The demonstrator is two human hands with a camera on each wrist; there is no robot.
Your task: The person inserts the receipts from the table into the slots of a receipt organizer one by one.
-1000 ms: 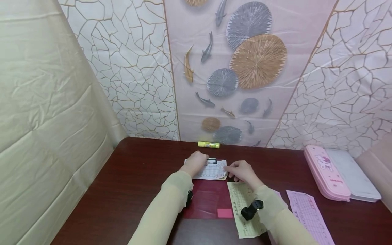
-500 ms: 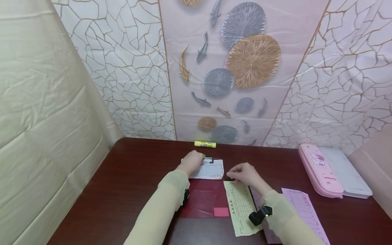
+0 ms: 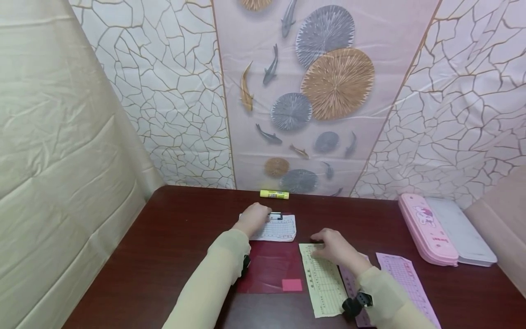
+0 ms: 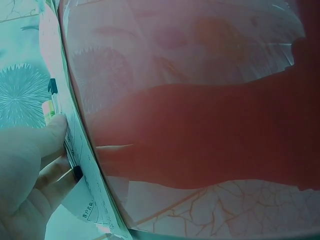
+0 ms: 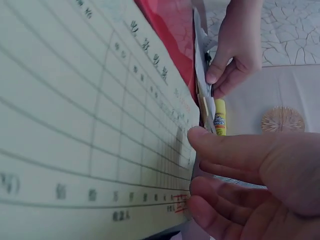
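My left hand (image 3: 251, 218) pinches the metal clip (image 3: 276, 216) at the far end of a see-through dark red folder (image 3: 269, 267). White printed slips (image 3: 280, 230) lie under that clip; the left wrist view shows my thumb and fingers on its ends. To the right, a pale yellow printed slip (image 3: 324, 285) lies alongside the folder. My right hand (image 3: 336, 248) is over its far end, and in the right wrist view thumb and fingertips stand apart right at the slip's edge (image 5: 145, 145).
A yellow glue stick (image 3: 274, 194) lies at the table's back edge. Purple printed slips (image 3: 407, 278) lie to the right, one partly under my right forearm. Farther right are a pink pencil case (image 3: 427, 228) and a flat white object (image 3: 464, 233). A patterned cloth hangs behind the table.
My right hand has let go of the white slips' corner and moved right and nearer, onto the yellow slip's far end. My left hand stays at the clip.
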